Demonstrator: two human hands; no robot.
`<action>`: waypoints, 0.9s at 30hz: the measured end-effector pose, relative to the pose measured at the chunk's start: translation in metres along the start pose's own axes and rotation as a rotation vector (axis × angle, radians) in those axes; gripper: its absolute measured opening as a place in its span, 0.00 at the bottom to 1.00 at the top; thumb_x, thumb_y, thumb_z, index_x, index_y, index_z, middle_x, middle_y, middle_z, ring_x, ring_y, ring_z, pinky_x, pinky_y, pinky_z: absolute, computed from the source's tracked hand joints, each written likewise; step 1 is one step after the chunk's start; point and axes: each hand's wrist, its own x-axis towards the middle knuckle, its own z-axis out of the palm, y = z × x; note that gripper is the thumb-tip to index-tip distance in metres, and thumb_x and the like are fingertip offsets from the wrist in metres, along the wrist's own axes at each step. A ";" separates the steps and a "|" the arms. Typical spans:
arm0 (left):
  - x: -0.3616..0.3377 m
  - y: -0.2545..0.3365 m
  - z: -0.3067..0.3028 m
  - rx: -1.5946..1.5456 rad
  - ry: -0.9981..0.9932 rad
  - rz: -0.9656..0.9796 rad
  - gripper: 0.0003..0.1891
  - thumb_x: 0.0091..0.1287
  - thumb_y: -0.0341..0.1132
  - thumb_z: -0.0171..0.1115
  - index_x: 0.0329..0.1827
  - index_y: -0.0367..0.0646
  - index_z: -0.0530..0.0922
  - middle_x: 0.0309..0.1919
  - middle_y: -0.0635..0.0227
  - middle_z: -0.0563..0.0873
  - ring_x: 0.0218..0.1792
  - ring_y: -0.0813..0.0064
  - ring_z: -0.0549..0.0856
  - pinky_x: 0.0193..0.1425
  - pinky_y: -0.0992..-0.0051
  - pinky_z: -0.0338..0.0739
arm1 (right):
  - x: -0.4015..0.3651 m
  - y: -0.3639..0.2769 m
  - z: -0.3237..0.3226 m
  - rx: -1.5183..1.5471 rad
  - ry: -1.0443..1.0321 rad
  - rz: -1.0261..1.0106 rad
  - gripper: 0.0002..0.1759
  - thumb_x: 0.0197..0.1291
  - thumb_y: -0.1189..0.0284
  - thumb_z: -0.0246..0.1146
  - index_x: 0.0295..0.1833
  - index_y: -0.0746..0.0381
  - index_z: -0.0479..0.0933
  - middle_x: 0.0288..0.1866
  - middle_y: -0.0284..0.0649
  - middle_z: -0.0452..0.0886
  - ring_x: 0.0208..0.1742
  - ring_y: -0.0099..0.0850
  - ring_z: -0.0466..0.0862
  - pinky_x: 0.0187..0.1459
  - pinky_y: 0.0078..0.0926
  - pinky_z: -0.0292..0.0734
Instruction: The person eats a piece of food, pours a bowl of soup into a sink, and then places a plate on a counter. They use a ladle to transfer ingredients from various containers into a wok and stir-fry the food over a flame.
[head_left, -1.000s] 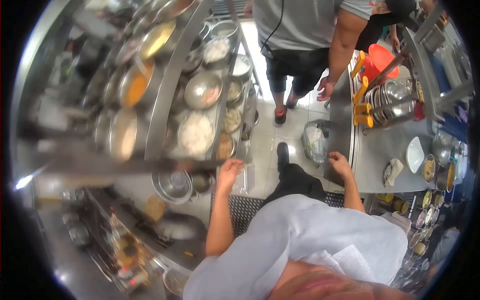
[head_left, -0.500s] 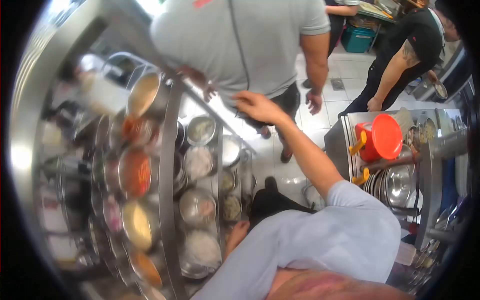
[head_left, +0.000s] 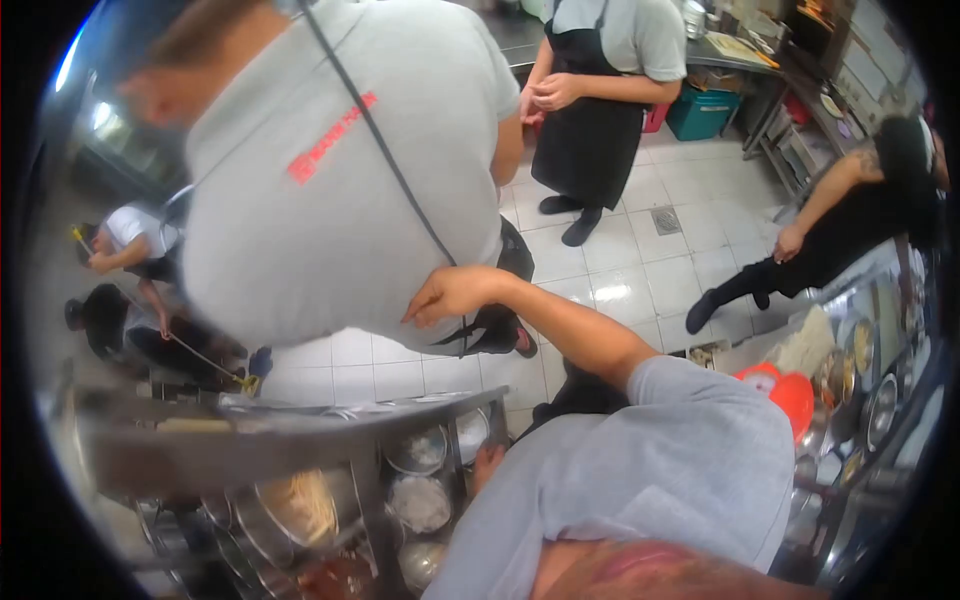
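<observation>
My right hand (head_left: 452, 297) reaches out in front of me, fingers loosely bent and pointing left. It overlaps the lower back of a co-worker's grey shirt (head_left: 340, 220), where a dark cord (head_left: 385, 140) runs down. Nothing shows in its fingers. Low by my left side, my left hand (head_left: 487, 465) is close to the end of a metal rack (head_left: 497, 420), its fingers mostly hidden. Beside it on the rack stand a metal bowl of white food (head_left: 420, 503) and another metal bowl (head_left: 417, 450).
A pan of pale yellow strips (head_left: 300, 505) sits on the rack. Right of me are an orange-red plastic container (head_left: 792, 400) and several metal bowls. A person in a black apron (head_left: 590, 110) stands ahead, another person (head_left: 860, 220) at right. People at far left handle a long stick (head_left: 205, 357).
My view has swung left and up, so the rack now lies lower. My right hand has moved left and down in view, against the co-worker's shirt. More people have come into view.
</observation>
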 end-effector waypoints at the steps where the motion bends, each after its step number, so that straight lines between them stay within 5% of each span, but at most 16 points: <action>1: 0.013 0.007 -0.002 0.142 -0.051 0.006 0.34 0.68 0.45 0.62 0.70 0.34 0.60 0.57 0.56 0.78 0.56 0.67 0.78 0.61 0.67 0.71 | 0.005 0.000 -0.011 -0.053 -0.029 -0.040 0.17 0.61 0.69 0.59 0.54 0.62 0.81 0.42 0.43 0.86 0.42 0.29 0.86 0.46 0.24 0.79; 2: 0.048 -0.020 -0.011 0.113 -0.021 -0.020 0.34 0.68 0.45 0.62 0.70 0.34 0.60 0.57 0.56 0.78 0.56 0.67 0.78 0.61 0.67 0.71 | 0.012 0.001 -0.025 -0.039 -0.075 -0.039 0.17 0.61 0.69 0.59 0.54 0.62 0.81 0.42 0.43 0.86 0.42 0.29 0.86 0.46 0.24 0.79; 4: 0.066 -0.078 -0.007 -0.489 -0.269 -0.134 0.36 0.69 0.46 0.61 0.73 0.37 0.56 0.51 0.57 0.80 0.49 0.73 0.80 0.55 0.72 0.74 | 0.032 0.009 -0.044 -0.166 -0.071 -0.143 0.17 0.62 0.69 0.59 0.54 0.63 0.81 0.42 0.42 0.87 0.44 0.31 0.85 0.47 0.25 0.78; 5: 0.026 0.053 0.026 -0.294 0.135 -0.147 0.37 0.69 0.45 0.60 0.74 0.38 0.54 0.50 0.58 0.81 0.46 0.74 0.80 0.51 0.74 0.75 | 0.044 0.016 -0.057 -0.167 -0.087 -0.143 0.18 0.62 0.68 0.59 0.55 0.64 0.80 0.43 0.42 0.86 0.45 0.33 0.85 0.47 0.26 0.78; 6: 0.020 0.103 0.035 -0.394 0.233 -0.189 0.38 0.68 0.45 0.61 0.75 0.38 0.52 0.52 0.59 0.81 0.47 0.74 0.80 0.49 0.72 0.76 | 0.060 0.022 -0.064 -0.155 -0.118 -0.164 0.19 0.62 0.67 0.59 0.56 0.65 0.79 0.44 0.41 0.86 0.45 0.34 0.84 0.47 0.27 0.78; 7: 0.029 0.088 0.035 -0.460 0.280 -0.227 0.40 0.68 0.46 0.61 0.76 0.39 0.51 0.54 0.58 0.80 0.47 0.70 0.81 0.50 0.68 0.76 | 0.077 0.033 -0.062 -0.022 -0.147 -0.140 0.20 0.62 0.66 0.60 0.57 0.64 0.78 0.44 0.41 0.86 0.45 0.33 0.84 0.47 0.28 0.78; 10: 0.023 0.173 0.044 -0.656 0.497 -0.389 0.42 0.66 0.50 0.61 0.75 0.37 0.52 0.66 0.50 0.69 0.54 0.60 0.81 0.53 0.63 0.76 | 0.125 0.026 -0.072 0.063 -0.235 -0.103 0.19 0.64 0.66 0.59 0.57 0.65 0.77 0.45 0.39 0.86 0.42 0.30 0.83 0.46 0.26 0.78; 15: 0.023 0.199 0.056 -0.714 0.901 -0.482 0.39 0.66 0.48 0.62 0.68 0.27 0.59 0.58 0.46 0.77 0.48 0.59 0.85 0.47 0.66 0.80 | 0.198 0.020 -0.071 0.117 -0.709 0.130 0.14 0.68 0.65 0.57 0.44 0.66 0.80 0.34 0.35 0.84 0.31 0.21 0.80 0.35 0.20 0.77; 17: 0.032 0.188 0.065 -0.776 0.920 -0.465 0.35 0.66 0.45 0.60 0.69 0.30 0.59 0.57 0.49 0.78 0.46 0.60 0.85 0.47 0.65 0.80 | 0.224 0.035 -0.052 0.188 -0.930 0.224 0.13 0.68 0.65 0.58 0.37 0.63 0.79 0.29 0.34 0.83 0.28 0.20 0.81 0.33 0.21 0.75; 21: 0.055 0.210 0.067 -0.915 0.966 -0.381 0.29 0.67 0.39 0.59 0.65 0.32 0.62 0.52 0.52 0.81 0.41 0.61 0.86 0.42 0.68 0.80 | 0.260 0.079 0.022 0.065 -0.985 0.095 0.13 0.68 0.65 0.58 0.39 0.64 0.79 0.29 0.35 0.83 0.29 0.21 0.80 0.33 0.21 0.75; 27: 0.069 0.218 0.068 -1.148 1.155 -0.491 0.22 0.67 0.39 0.60 0.56 0.32 0.71 0.47 0.53 0.83 0.38 0.62 0.86 0.38 0.71 0.79 | 0.314 0.143 0.097 0.135 -0.889 0.203 0.13 0.65 0.65 0.59 0.43 0.65 0.78 0.31 0.36 0.84 0.29 0.23 0.81 0.30 0.22 0.76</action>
